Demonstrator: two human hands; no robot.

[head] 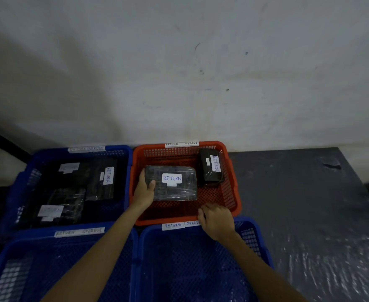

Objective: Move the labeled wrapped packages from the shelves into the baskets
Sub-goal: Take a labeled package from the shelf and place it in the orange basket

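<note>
A red basket (231, 192) tagged "RETURN OVERDUE" stands at the centre. Inside it lies a dark wrapped package (177, 192) with a white "RETURN" label. My left hand (144, 190) grips that package's left end, thumb on top. A smaller wrapped package (209, 177) labelled "RETURN" leans in the basket's far right corner. My right hand (216, 219) rests on the basket's near rim, fingers curled over the edge. The blue basket (29, 171) to the left holds three dark labelled packages (100, 182).
Two more blue baskets sit in front, the near-left basket (37, 247) and the near-right basket (253, 236), both tagged "RETURN OVERDUE". A dark plastic-covered tabletop (309, 203) stretches to the right. A grey wall (179, 73) stands close behind the baskets.
</note>
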